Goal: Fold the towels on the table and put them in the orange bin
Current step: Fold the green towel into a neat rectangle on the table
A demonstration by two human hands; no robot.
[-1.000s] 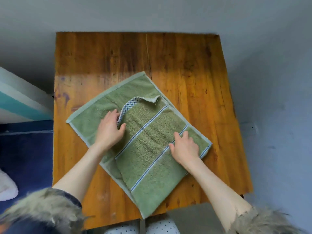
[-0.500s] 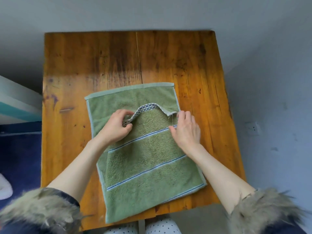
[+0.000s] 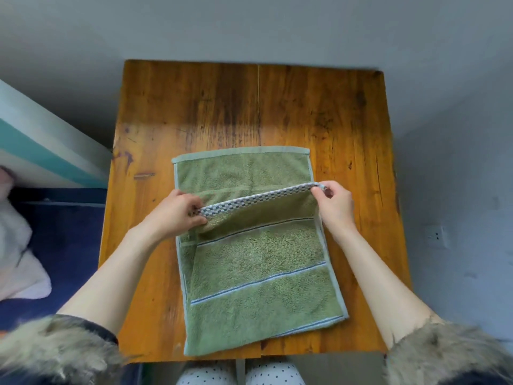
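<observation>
Pinching checkered hem of green striped terry towel on worn wooden table: my left hand at nine o'clock end, right hand at three o'clock end, fingers clamped on hem.

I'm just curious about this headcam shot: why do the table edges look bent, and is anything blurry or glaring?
Head view: the wide-angle lens bows the wooden table, which seems to taper toward the person; a pale sheen of glare lies across its middle, with the far part darker; the furry cuffs at the bottom corners are smeared, while the green towel and both hands, left hand and right hand, look sharp.
</observation>
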